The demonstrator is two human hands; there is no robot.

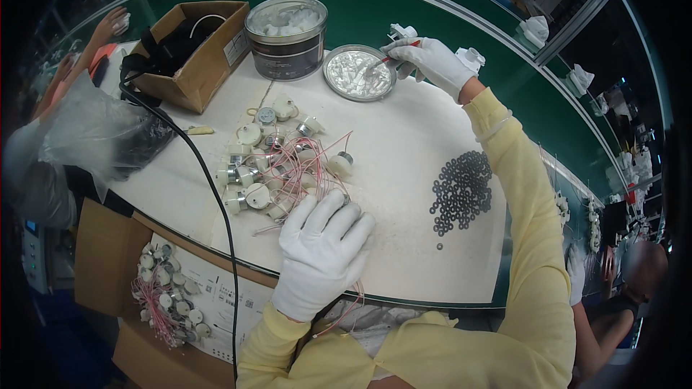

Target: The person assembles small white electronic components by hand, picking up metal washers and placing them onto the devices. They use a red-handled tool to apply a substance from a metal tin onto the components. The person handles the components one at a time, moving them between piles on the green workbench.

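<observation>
My right hand, in a white glove, pinches a thin brush with a red handle. The brush's tip is at a round metal lid smeared with white paste. My left hand, also gloved, curls palm down at the near side of a pile of small white-and-silver motors with pink wires. Its fingers close round what seems to be a small motor, mostly hidden beneath them. Pink wires come out below that hand and hang over the table's near edge.
Black washers lie heaped at right. A tin of white paste and an open carton stand at the back. A black cable crosses the left side. Below is a box with more motors. Other people sit at both sides.
</observation>
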